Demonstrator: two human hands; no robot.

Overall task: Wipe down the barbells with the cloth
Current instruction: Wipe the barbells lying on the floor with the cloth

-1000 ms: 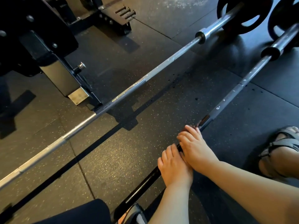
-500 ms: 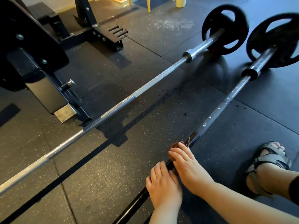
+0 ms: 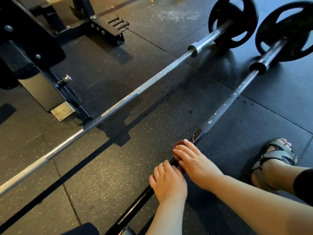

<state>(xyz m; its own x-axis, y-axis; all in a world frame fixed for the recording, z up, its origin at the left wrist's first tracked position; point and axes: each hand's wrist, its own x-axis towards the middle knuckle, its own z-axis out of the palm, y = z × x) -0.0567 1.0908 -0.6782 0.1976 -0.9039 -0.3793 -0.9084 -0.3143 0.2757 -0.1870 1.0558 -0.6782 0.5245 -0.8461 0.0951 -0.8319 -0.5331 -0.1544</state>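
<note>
Two barbells lie on the dark rubber floor (image 3: 118, 167), running side by side from the lower left of the frame to the upper right. The far barbell (image 3: 152, 81) is silver-grey and crosses the middle of the frame. Its plate (image 3: 213, 22) stands at the upper right. The near barbell (image 3: 225, 106) runs from the bottom centre up to a second plate (image 3: 260, 36) at the right edge. Its upper shaft is grey with pale flecks, and the stretch below the hands looks glossy black.

Both hands sit on the near barbell, in the lower centre of the frame. The right hand (image 3: 194, 160) lies higher along the bar, its fingers (image 3: 179, 150) curved over a brown cloth (image 3: 177, 143) and holding it against the shaft. Only a small fold of the cloth shows past the fingertips, plus a frayed bit on the bar just above the hand. The left hand (image 3: 169, 182) is just below the right and touches it, its fingers curled over the bare black shaft in a grip.

A black rack (image 3: 25, 39) fills the upper left, its foot close to the far barbell. A foot in a grey sandal (image 3: 277, 155) rests on the floor at the lower right, to the right of the near barbell.
</note>
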